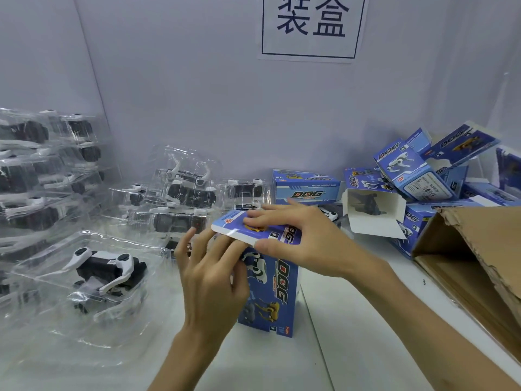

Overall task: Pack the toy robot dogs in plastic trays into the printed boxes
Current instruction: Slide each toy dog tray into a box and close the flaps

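A blue printed "DOG" box (277, 292) stands upright on the white table in the middle. Its top flap (234, 225) is folded over. My right hand (298, 238) grips that top end, fingers on the flap and thumb at its front edge. My left hand (211, 275) is against the box's left side, fingertips tucked under the flap. What is inside the box is hidden. A white-and-black toy robot dog in a clear plastic tray (104, 269) lies at the near left.
Stacks of trayed dogs (36, 170) fill the left, with more trays (183, 190) behind the box. Printed boxes (417, 176) are piled at the back right, one open-ended (375, 210). A brown cardboard carton (479, 255) lies at the right. A wall stands close behind.
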